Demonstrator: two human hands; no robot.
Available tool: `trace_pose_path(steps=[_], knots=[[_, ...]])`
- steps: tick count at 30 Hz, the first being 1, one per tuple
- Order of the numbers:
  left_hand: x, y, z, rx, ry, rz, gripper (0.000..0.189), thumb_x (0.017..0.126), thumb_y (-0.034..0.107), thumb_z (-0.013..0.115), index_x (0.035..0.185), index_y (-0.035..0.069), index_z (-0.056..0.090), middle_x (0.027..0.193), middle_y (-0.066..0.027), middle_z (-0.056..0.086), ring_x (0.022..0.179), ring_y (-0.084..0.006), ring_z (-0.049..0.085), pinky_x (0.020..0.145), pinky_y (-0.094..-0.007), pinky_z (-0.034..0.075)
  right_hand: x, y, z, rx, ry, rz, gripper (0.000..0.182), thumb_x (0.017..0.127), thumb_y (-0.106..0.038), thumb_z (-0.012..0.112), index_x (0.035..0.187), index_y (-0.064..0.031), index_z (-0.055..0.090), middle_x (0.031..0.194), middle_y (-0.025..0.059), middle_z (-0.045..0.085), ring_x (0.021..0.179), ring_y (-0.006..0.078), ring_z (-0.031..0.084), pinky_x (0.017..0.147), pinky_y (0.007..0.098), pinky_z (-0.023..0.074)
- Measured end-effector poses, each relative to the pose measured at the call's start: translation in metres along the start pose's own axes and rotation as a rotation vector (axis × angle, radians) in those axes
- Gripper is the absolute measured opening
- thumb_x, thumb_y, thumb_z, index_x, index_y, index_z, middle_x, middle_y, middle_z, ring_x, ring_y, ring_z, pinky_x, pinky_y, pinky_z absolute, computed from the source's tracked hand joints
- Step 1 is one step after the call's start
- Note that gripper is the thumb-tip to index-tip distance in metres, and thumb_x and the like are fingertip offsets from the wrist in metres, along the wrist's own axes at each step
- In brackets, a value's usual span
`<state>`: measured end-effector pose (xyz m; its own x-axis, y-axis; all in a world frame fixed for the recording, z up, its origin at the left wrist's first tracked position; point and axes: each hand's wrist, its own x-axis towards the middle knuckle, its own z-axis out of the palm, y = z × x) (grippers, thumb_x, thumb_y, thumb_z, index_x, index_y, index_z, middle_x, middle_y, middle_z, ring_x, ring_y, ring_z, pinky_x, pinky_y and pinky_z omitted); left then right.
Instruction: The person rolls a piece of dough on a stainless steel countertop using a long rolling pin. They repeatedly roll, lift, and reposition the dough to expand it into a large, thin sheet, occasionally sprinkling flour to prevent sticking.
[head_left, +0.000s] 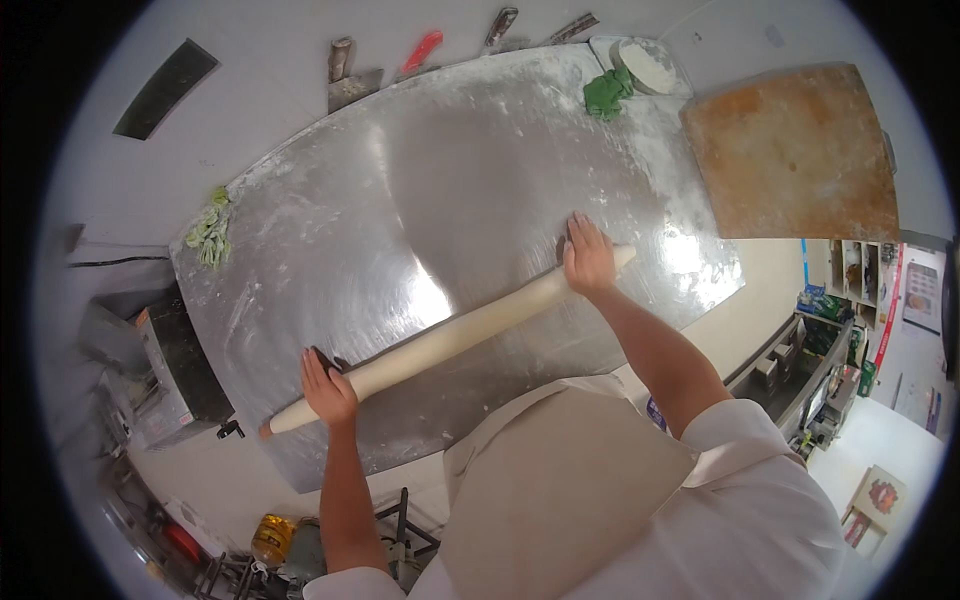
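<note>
A long pale roll of dough (457, 335) lies slantwise across the near part of a steel worktable (330, 217). It looks wound around a wooden rolling pin, whose brown tip (265, 431) sticks out at the lower left. My left hand (328, 386) rests on the roll near that end, palm down with fingers stretched forward. Towards the other end, my right hand (590, 255) presses flat on it in the same way. Neither hand has its fingers wrapped around the roll. Dough extends a little past each hand.
Flour streaks the tabletop. At its back right are a green cloth (607, 94) and a bowl of flour (649, 67). Knives and scrapers (355, 88) stand along the back edge. A wooden board (795, 157) is at right, a yellow-green cloth (212, 231) at left, a machine (180, 367) beyond.
</note>
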<state>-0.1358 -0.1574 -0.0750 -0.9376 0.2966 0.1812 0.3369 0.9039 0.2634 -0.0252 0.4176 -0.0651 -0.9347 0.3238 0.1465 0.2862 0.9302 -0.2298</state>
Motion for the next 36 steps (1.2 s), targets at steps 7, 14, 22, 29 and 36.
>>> trace_pose_path(steps=[7,14,22,29,36], knots=[[0.002,-0.002,-0.010,-0.074,-0.146,-0.040,0.051,0.110,0.023,0.043,0.151,-0.007,0.050,0.157,-0.0270,0.051,0.143,-0.0483,0.048,0.121,-0.0582,0.035,0.006,-0.014,-0.007,0.088,-0.122,-0.037,0.048,0.099,-0.021,0.054,0.141,0.0010,0.058,0.149,0.0197,0.058,0.140,0.0389,0.052,0.117,0.0551,0.0382],[-0.003,0.027,-0.006,0.044,-0.034,0.044,0.053,0.109,0.024,0.042,0.151,-0.007,0.049,0.157,-0.0255,0.051,0.144,-0.0489,0.048,0.120,-0.0622,0.032,-0.010,-0.028,-0.003,0.006,-0.133,-0.067,0.051,0.096,-0.019,0.054,0.143,0.0004,0.057,0.155,0.0186,0.054,0.146,0.0381,0.049,0.119,0.0559,0.0371],[0.073,0.001,0.011,-0.016,-0.049,-0.057,0.049,0.108,0.023,0.046,0.145,-0.007,0.057,0.154,-0.0243,0.056,0.142,-0.0452,0.050,0.120,-0.0539,0.036,0.063,-0.027,0.012,0.054,-0.069,-0.047,0.048,0.098,-0.019,0.055,0.140,0.0015,0.058,0.155,0.0195,0.055,0.146,0.0390,0.048,0.118,0.0550,0.0389],[0.052,-0.019,-0.013,0.011,-0.145,-0.140,0.051,0.108,0.024,0.045,0.147,-0.007,0.054,0.154,-0.0274,0.054,0.145,-0.0436,0.047,0.122,-0.0555,0.034,0.018,-0.056,0.012,0.053,-0.191,-0.057,0.049,0.099,-0.018,0.053,0.143,0.0032,0.057,0.155,0.0211,0.055,0.145,0.0385,0.049,0.121,0.0536,0.0360],[0.049,-0.040,-0.003,0.130,-0.048,-0.153,0.051,0.107,0.023,0.044,0.152,0.000,0.053,0.156,-0.0202,0.055,0.145,-0.0419,0.049,0.122,-0.0598,0.031,0.036,-0.065,0.025,-0.061,-0.147,-0.094,0.051,0.096,-0.016,0.051,0.144,-0.0013,0.059,0.157,0.0167,0.054,0.147,0.0364,0.049,0.121,0.0536,0.0360]])
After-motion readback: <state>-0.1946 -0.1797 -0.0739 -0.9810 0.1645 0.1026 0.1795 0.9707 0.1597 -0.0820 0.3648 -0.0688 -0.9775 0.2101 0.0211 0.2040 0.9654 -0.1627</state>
